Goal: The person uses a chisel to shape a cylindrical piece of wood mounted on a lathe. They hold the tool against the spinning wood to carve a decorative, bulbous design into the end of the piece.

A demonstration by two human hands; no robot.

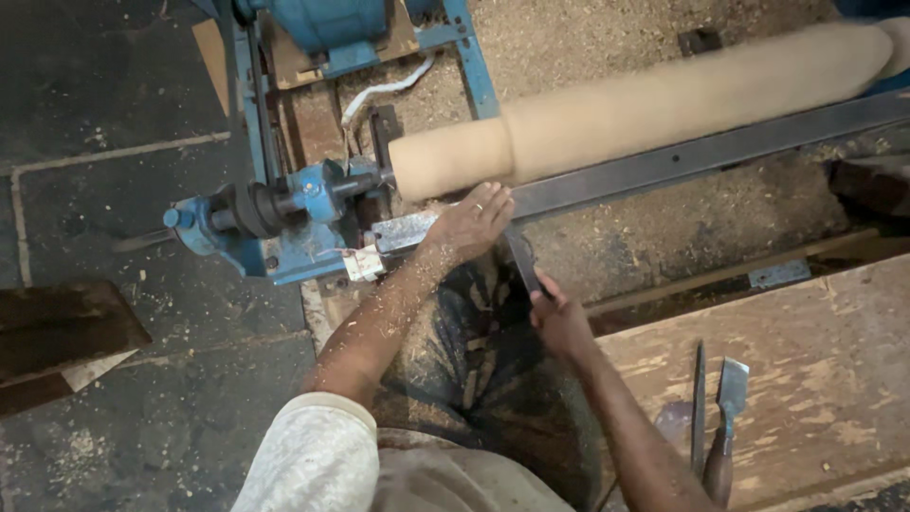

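Note:
A long pale wooden cylinder (654, 100), blurred as if spinning, is mounted on a blue lathe (284, 204). My left hand (471, 223) lies flat on the dark metal tool rest (682, 156) just below the cylinder's left end, pressing down on a dark turning tool (521, 258). Lower down, my right hand (559, 318) is closed around that tool's handle end. The tool slants from my right hand up to the rest, its tip hidden under my left hand. Wood shavings cling to my left forearm.
Sawdust (588, 38) covers the bed behind the lathe. On a wooden board (806, 379) at lower right lie a flat chisel (728, 417) and a thin metal rod (699, 408). A dark wood plank (57, 327) lies on the floor at left.

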